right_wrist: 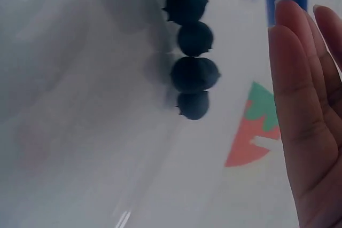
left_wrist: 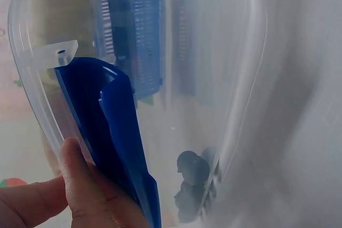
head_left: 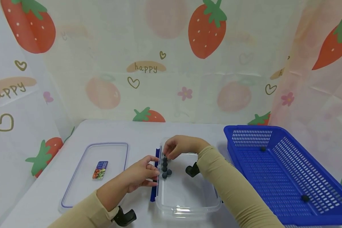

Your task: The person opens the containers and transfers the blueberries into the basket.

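Note:
A clear plastic box with blue latches stands on the white table. Several dark blueberries sit in a line along its left inner wall, with one beside the line. My left hand touches that left side from outside, fingers spread at the blue latch. Over the far left corner of the box, my right hand points its fingers down by the far end of the row. In the right wrist view its fingers lie fairly straight, apart from the berries; the thumb is hidden there.
At right stands a blue perforated basket with one dark berry at the back and another berry nearer. To the left lies a clear lid with a bluish rim and a small printed card on it.

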### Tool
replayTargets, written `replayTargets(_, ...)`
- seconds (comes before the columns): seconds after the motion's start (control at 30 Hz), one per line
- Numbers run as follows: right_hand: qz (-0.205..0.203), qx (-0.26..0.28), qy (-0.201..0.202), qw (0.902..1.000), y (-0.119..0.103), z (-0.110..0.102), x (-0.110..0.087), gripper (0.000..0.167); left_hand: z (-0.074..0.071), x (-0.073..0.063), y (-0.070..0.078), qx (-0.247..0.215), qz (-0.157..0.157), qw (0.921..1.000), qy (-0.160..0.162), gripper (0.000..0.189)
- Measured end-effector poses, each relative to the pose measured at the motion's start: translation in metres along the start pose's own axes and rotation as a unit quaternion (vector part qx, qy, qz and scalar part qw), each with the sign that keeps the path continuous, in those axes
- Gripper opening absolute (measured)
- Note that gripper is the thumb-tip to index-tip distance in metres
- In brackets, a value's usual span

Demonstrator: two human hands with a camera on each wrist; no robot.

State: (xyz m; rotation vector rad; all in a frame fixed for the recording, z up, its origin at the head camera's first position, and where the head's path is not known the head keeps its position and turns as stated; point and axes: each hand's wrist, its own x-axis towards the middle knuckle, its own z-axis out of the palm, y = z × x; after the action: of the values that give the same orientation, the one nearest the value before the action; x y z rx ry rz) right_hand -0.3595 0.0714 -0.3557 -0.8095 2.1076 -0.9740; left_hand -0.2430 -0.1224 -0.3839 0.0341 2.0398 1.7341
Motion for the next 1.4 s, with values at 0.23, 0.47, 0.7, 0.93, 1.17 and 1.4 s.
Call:
replayTargets(0.23,0.023,-0.014,-0.019,0.9994,0.011,0.008,0.008,0.022,0.001,0.0,-0.001,-0.005,0.005,1.0,-0.002,0.049)
replayTargets(0.47,0.043,-0.052,-0.03,0.9973,0.019,0.014,0.015,0.014,0.002,-0.001,0.0,-0.004,0.01,0.9999,0.001,0.049)
replayTargets(0.7,0.07,-0.081,-0.032,0.9937,0.024,0.021,0.017,0.013,0.004,-0.003,0.003,-0.004,0.006,1.0,0.003,0.049)
replayTargets(0.93,0.096,-0.114,-0.023,0.9886,0.025,0.028,0.02,0.008,0.006,-0.005,0.003,0.0,0.01,0.9999,0.007,0.049)
replayTargets(1.17,0.094,-0.124,-0.036,0.9872,0.024,0.028,0.02,0.011,0.003,-0.004,0.002,-0.003,0.012,0.9999,-0.001,0.05)
replayTargets(1.4,0.095,-0.147,-0.044,0.9836,0.023,0.029,0.02,0.011,0.004,-0.004,0.003,-0.003,0.011,0.9999,0.002,0.05)
